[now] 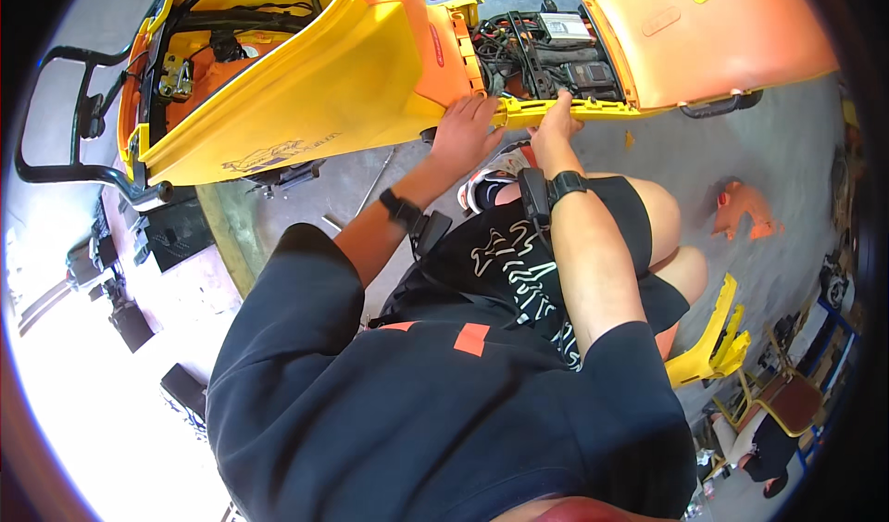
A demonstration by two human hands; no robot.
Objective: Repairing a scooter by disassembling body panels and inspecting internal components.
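Observation:
A yellow and orange scooter-like vehicle body (306,105) stretches across the top of the head view. Along its near side runs a yellow side trim strip (602,109), below an exposed compartment of black wiring (500,59). Where the front body panel meets this strip, my left hand (466,131) lies against the edge with its fingers extended. Further right, my right hand (557,131) grips the trim from below, a finger rising over its upper edge. The undersides of both hands' grips are partly hidden. A silver box (565,28) sits among the cables.
An orange seat (722,31) lies right of the compartment, with a black handle (722,104) beneath. On the grey floor are an orange piece (744,212) and a yellow plastic part (713,341). A black tubular bar (83,170) projects left. Another person (770,448) is near a chair (789,402).

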